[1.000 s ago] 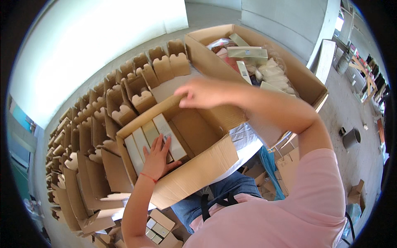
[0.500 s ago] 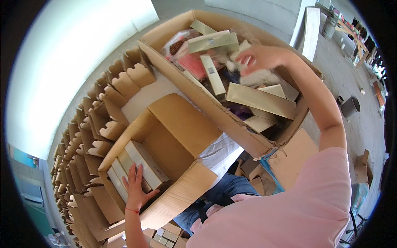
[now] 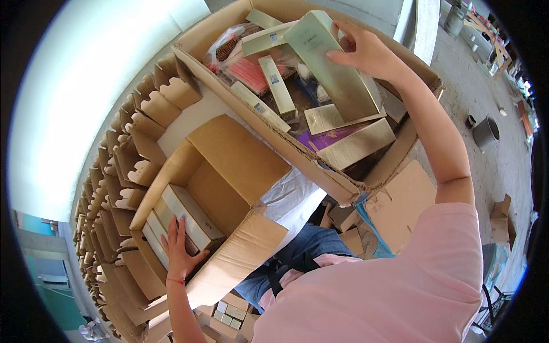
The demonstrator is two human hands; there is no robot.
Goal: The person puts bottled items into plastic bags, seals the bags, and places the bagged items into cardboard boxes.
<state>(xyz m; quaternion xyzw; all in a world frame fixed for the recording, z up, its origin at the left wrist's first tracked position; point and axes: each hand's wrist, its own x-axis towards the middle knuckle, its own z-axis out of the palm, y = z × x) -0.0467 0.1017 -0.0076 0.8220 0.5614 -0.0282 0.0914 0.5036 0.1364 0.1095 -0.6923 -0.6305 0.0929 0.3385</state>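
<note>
My right hand (image 3: 366, 52) grips a long pale green-gold box (image 3: 331, 66) by its upper edge, thumb on the near face. That box stands tilted among the contents of a large open carton (image 3: 269, 137). Around it lie a slim gold box (image 3: 277, 86), another gold box (image 3: 359, 144), a purple piece (image 3: 329, 137) and a bundle of pink sticks (image 3: 247, 74). Fingers spread, my left hand (image 3: 182, 254) rests on white-and-gold boxes (image 3: 191, 214) standing side by side in a smaller open carton (image 3: 240, 157).
Rows of folded cardboard dividers (image 3: 123, 183) fill the left side. Below the left arm, a carton holds several small boxes (image 3: 230, 313). A closed carton (image 3: 403, 203) sits by my right side; a grey bucket (image 3: 486, 131) stands on the floor at right.
My right hand has taken hold of the long green-gold box and tilted it up. My left hand stays on the boxes in the smaller carton. The whole view has shifted slightly.
</note>
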